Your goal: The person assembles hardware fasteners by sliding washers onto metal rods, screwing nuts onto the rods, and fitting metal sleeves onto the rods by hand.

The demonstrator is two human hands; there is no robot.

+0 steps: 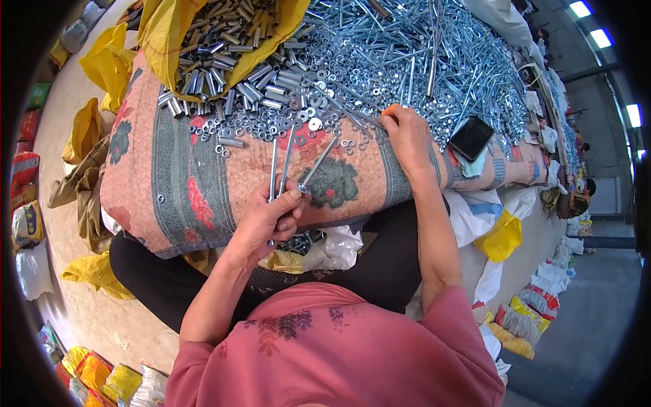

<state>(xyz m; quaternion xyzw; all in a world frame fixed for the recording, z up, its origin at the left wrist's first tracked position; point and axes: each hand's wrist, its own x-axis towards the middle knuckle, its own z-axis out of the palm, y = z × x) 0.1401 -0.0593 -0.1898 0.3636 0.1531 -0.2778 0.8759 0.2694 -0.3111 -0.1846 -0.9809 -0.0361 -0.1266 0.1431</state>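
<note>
My left hand is closed around several long metal bolts, fanned out with their shafts pointing up and away. One leans to the right, with a wider round end at my thumb. At the near edge of the hardware pile, my right hand pinches the end of a long thin bolt that lies across the washers. An orange spot shows at its fingertips. Loose washers and nuts lie between the two hands on a patterned padded cloth.
An open yellow sack spills short metal tubes at the far left. Long bolts heap up behind my right hand. A dark phone lies to the right. White and yellow bags sit beside my right knee.
</note>
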